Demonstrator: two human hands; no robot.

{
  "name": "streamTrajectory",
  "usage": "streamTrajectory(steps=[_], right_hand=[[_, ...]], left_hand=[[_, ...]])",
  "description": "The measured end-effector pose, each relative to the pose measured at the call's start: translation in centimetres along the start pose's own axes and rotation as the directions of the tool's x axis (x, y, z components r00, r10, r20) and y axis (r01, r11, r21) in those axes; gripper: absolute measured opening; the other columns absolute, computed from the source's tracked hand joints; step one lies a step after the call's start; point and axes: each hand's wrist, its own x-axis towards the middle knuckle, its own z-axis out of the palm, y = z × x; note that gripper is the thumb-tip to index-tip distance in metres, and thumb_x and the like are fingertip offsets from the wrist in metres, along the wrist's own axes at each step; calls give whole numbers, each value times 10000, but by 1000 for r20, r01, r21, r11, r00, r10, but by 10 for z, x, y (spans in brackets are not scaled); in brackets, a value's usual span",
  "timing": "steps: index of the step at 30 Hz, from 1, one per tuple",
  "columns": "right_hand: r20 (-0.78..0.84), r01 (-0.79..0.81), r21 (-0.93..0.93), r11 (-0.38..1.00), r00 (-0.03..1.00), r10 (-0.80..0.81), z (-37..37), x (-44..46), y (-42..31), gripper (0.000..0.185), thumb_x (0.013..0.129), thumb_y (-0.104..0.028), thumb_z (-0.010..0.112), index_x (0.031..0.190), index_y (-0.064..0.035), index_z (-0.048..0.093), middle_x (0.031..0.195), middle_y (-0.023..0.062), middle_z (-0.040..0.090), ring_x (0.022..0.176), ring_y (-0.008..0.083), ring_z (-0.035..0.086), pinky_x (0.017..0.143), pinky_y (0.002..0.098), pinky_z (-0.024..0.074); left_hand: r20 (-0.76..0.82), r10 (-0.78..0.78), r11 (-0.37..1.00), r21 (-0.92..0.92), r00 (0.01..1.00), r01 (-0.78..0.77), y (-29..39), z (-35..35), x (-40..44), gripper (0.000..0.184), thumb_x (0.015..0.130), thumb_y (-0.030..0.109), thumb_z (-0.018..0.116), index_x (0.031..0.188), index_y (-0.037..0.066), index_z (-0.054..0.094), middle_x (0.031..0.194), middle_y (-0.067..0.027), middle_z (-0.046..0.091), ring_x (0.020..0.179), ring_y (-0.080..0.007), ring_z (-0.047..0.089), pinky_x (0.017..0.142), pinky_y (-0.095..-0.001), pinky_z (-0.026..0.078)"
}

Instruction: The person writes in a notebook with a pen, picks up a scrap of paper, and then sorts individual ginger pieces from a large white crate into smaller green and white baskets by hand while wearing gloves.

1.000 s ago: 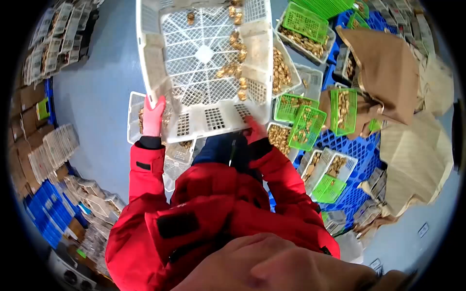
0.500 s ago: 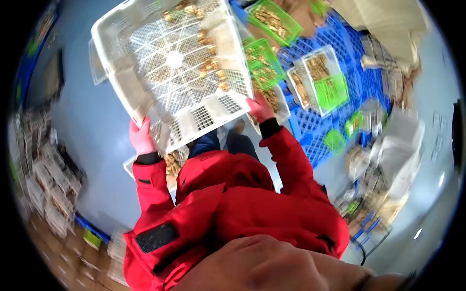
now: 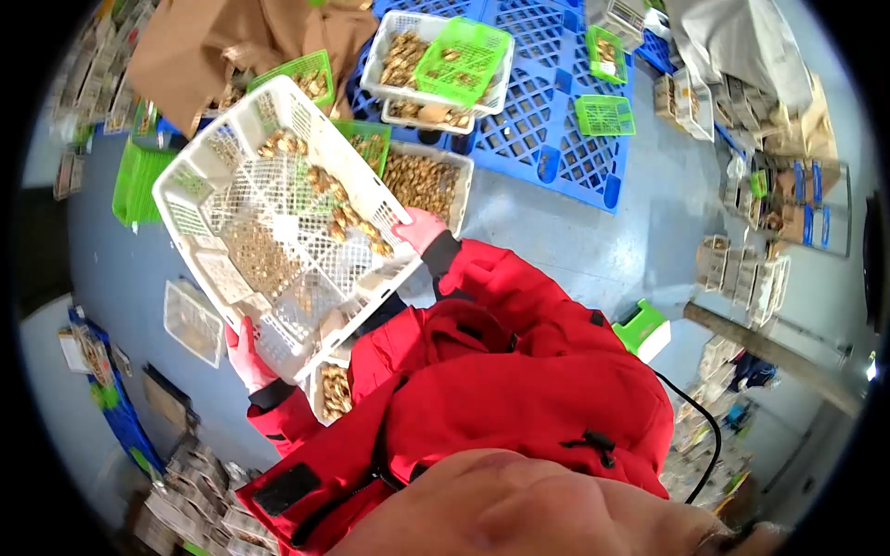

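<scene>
A large white slatted crate is held tilted in front of my body. Several brown, bulb-like pieces lie along its right side on the mesh bottom. My left hand, in a pink glove, grips the crate's near left corner. My right hand, also gloved in pink, holds its right edge. Just beyond my right hand stands a white crate full of brown pieces. Another crate with brown pieces shows partly beneath the held one.
Blue pallets lie ahead, bearing a white crate and green baskets. Brown cloth covers part of the upper left. A white bin sits on the floor at left. A green-and-white stool stands at right.
The view has turned, so the pallets now appear ahead of me. The crate has stayed in both hands and is now slanted the other way, with the pieces still inside.
</scene>
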Motion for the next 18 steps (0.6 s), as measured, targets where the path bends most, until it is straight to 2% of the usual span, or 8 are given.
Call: streamTrajectory(steps=[1, 3, 7, 11, 12, 13, 15, 18], right_hand=[[16, -182, 161, 970, 983, 182, -24, -22, -18, 251, 715, -204, 612, 907, -43, 606, 684, 89, 617, 593, 159, 578, 542, 298, 441], [-83, -141, 65, 988, 986, 147, -86, -57, -47, 208, 730, -136, 608, 912, -36, 609, 672, 52, 610, 566, 128, 561, 512, 264, 432], [-160, -88, 602, 793, 961, 228, -177, -70, -45, 175, 759, -43, 597, 926, 9, 603, 782, 71, 630, 656, 145, 586, 588, 261, 466], [-440, 75, 660, 747, 845, 303, -281, -117, 4, 259, 788, -33, 552, 1036, 41, 559, 812, 124, 631, 684, 179, 602, 629, 291, 486], [-506, 58, 634, 771, 785, 357, -309, -123, 4, 254, 789, -41, 552, 1029, 39, 563, 809, 123, 631, 678, 182, 601, 630, 296, 487], [-568, 33, 614, 789, 712, 413, -333, -131, 5, 249, 789, -48, 552, 1022, 37, 568, 806, 121, 632, 671, 186, 600, 631, 301, 488], [-670, 84, 557, 826, 634, 387, -384, -135, 31, 240, 785, -72, 564, 999, 34, 578, 795, 103, 630, 664, 184, 599, 630, 305, 489], [-787, 187, 508, 841, 497, 365, -460, -137, 59, 220, 764, -75, 592, 953, 37, 591, 796, 83, 625, 665, 174, 600, 619, 304, 492]], left_hand=[[32, 48, 999, -22, 998, -48, 12, 21, -12, 328, 876, 152, 525, 1183, 38, 505, 1031, -45, 576, 906, -130, 542, 803, -269, 432], [52, 134, 987, -96, 990, -128, 40, 77, -53, 399, 929, 306, 428, 1212, 28, 463, 1150, -78, 531, 1039, -162, 503, 906, -303, 383], [478, 192, 979, -155, 857, -133, 50, 155, 9, 490, 947, 368, 341, 1249, -15, 392, 1239, -111, 473, 1136, -211, 450, 980, -337, 321], [477, -23, 996, -68, 878, 64, 31, 261, 21, 394, 929, 328, 417, 1140, 4, 493, 1130, -70, 533, 1024, -173, 516, 909, -315, 386], [601, 58, 958, 192, 797, -215, 22, 286, 27, 332, 925, 277, 429, 1108, 14, 518, 1100, -64, 545, 984, -158, 529, 852, -297, 422], [585, -62, 998, 25, 809, 58, 28, 319, 9, 297, 920, 235, 438, 1098, 14, 524, 1083, -62, 557, 975, -154, 543, 833, -288, 436], [649, -151, 989, 96, 746, 116, 24, 384, -8, 305, 924, 238, 446, 1099, 7, 540, 1078, -69, 575, 984, -161, 552, 852, -285, 430], [714, -79, 952, 262, 695, -160, -30, 452, 0, 345, 923, 268, 464, 1122, 1, 556, 1077, -80, 602, 993, -167, 565, 873, -274, 426]])
